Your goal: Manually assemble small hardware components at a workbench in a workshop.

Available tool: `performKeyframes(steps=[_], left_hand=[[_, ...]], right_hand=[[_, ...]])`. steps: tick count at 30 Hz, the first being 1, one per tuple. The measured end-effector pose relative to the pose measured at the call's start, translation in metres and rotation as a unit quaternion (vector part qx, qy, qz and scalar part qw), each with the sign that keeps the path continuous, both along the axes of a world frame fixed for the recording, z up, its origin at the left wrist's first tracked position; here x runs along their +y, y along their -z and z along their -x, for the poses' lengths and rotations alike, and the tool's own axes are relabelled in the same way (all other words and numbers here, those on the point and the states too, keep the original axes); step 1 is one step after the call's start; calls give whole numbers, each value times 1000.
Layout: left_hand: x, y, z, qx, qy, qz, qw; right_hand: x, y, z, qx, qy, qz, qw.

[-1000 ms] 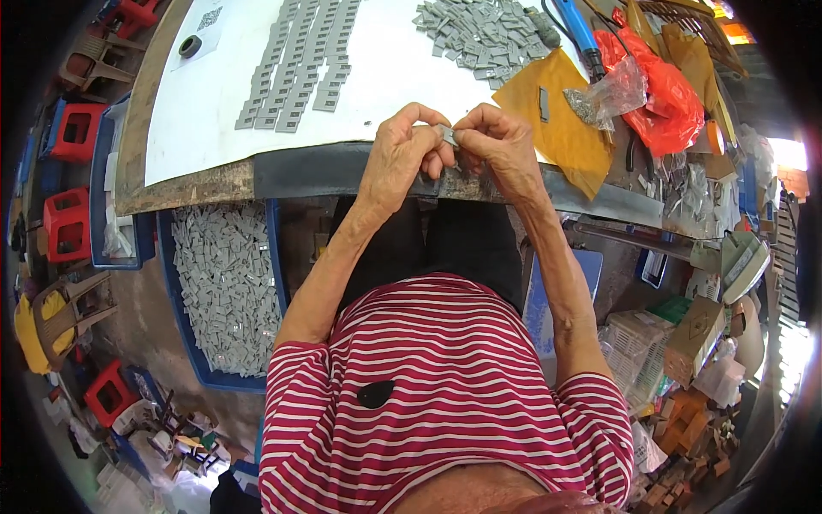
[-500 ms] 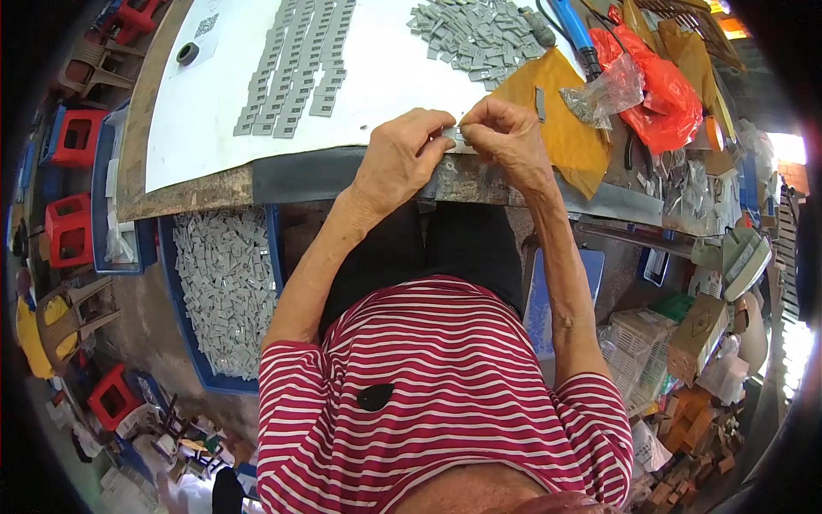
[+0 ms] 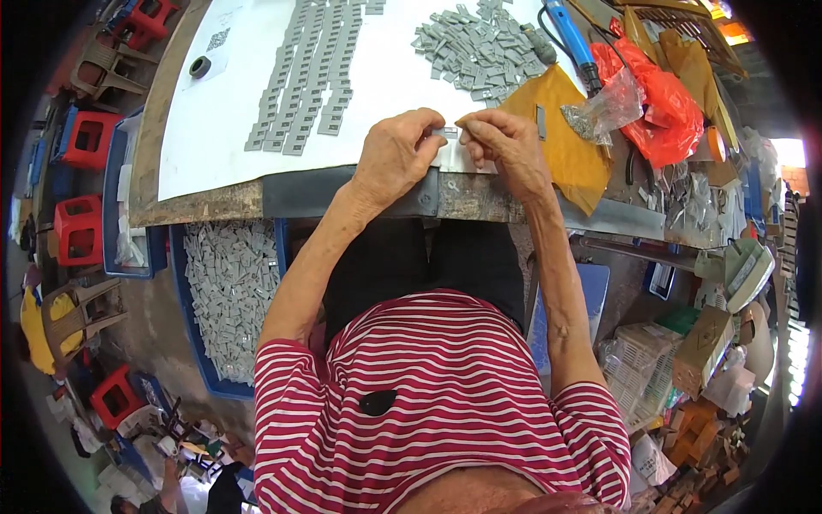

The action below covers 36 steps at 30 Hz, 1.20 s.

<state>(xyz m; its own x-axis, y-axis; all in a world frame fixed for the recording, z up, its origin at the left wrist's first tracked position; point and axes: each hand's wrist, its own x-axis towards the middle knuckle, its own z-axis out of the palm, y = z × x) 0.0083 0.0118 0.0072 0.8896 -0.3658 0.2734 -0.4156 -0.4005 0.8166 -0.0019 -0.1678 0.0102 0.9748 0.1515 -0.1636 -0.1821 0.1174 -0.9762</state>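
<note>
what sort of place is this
Probably a small workshop for hand assembly: grey parts stand in rows and a loose pile on a worn bench, with a blue bin of similar pieces below.

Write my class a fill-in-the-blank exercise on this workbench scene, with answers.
A small piece coloured ____ shows between the left hand and the right hand.
The black ring lies to the ____ of the neat rows.
The loose pile lies to the ____ of those rows.
The filled bin below the table is coloured ____.

Missing words: grey; left; right; blue.
</note>
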Motion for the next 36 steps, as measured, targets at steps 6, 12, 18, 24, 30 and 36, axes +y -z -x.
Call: performKeyframes(steps=[6,12,18,24,30,36], left_hand=[[10,8,-27,-43,-48,-32,997],[11,17,-68,-97,-95,-53,989],[15,34,-124,-131,-145,-98,976],[19,47,-172,-151,-205,-180,950],[26,47,-196,-143,-202,-217,944],[26,44,-195,-158,-232,-250,927]], right_hand=[[0,3,25,-38,51,132,989],[5,17,53,-296,83,337,890],[9,27,54,-335,96,349,870],[10,27,52,-333,74,355,870],[9,28,49,-330,75,347,875],[8,27,50,-323,68,351,876]])
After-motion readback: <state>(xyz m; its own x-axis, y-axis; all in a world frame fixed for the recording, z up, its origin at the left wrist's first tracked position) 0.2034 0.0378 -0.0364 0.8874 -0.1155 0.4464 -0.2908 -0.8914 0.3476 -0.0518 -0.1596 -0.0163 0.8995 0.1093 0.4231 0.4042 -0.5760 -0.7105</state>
